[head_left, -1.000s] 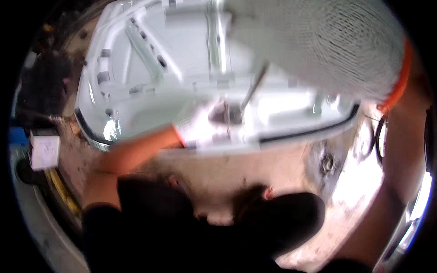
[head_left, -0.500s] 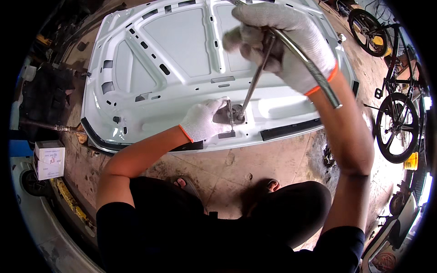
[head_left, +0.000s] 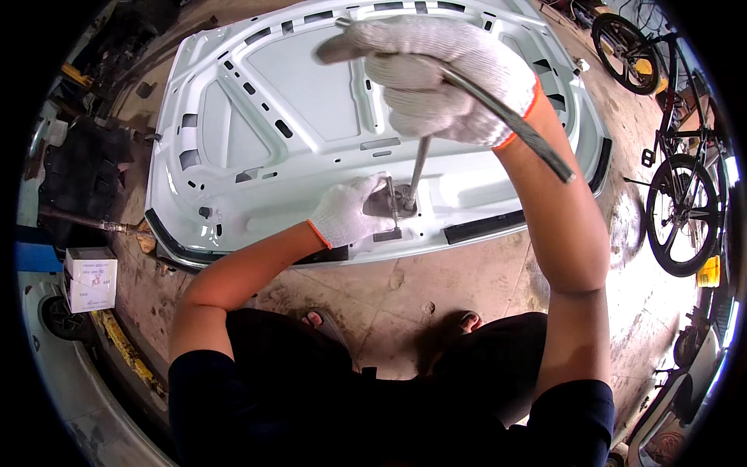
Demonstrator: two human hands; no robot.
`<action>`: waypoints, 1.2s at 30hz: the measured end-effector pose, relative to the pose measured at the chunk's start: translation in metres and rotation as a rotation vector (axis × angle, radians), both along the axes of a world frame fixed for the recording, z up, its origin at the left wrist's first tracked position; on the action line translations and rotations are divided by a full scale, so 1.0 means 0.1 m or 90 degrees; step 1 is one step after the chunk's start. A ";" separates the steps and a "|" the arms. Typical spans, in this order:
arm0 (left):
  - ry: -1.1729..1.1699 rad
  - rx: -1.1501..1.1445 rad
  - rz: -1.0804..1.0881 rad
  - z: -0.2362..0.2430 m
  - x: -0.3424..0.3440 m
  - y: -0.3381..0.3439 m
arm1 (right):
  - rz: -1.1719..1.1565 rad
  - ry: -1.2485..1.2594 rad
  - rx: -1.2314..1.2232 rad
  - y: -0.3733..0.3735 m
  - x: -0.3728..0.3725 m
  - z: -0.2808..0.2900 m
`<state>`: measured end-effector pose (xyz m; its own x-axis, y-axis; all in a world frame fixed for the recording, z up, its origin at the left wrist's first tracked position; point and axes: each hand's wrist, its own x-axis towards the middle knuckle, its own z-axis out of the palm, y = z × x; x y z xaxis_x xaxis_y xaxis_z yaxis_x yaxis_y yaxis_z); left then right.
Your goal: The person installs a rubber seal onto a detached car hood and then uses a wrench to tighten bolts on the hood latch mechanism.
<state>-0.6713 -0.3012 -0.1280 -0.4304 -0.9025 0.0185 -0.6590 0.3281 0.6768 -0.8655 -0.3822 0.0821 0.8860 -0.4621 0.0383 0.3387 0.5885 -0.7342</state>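
Observation:
A white car hood [head_left: 303, 167] lies underside up on the floor before me. Near its close edge a grey metal latch [head_left: 379, 205] sits against the panel, a thin metal bar across it. My left hand [head_left: 342, 208], in a white knit glove with an orange cuff, is closed on the latch's left side; some fingertips are hidden. My right hand [head_left: 451, 78], gloved alike, is raised above the hood, closed around the crossbar of a T-handle socket wrench [head_left: 510, 117]. The crossbar's knurled end sticks out beside my wrist. Its shaft runs down to the latch, the upper part hidden behind the glove.
Black sealing strips [head_left: 484, 227] line the hood's near edge. A bicycle [head_left: 681, 210] stands at the right by a yellow container [head_left: 709, 271]. At the left are a white cardboard box [head_left: 92, 282] and dark car parts [head_left: 85, 167]. My sandaled feet rest on the tiled floor [head_left: 389, 311].
My right hand has moved left with the wrench's crossbar and now hides the top of the shaft. My left hand stays at the latch. The whole view has shifted slightly.

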 end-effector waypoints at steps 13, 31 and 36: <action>-0.078 -0.004 -0.025 -0.12 0.07 0.00 | -0.664 0.029 -1.395 0.20 -0.01 -0.15; 0.081 -0.104 -0.149 -0.01 0.03 -0.26 | 0.186 0.602 -0.478 0.02 -0.16 0.92; 0.476 -0.028 -0.186 0.62 -0.25 -0.30 | 0.230 0.654 -0.590 0.10 -0.16 1.08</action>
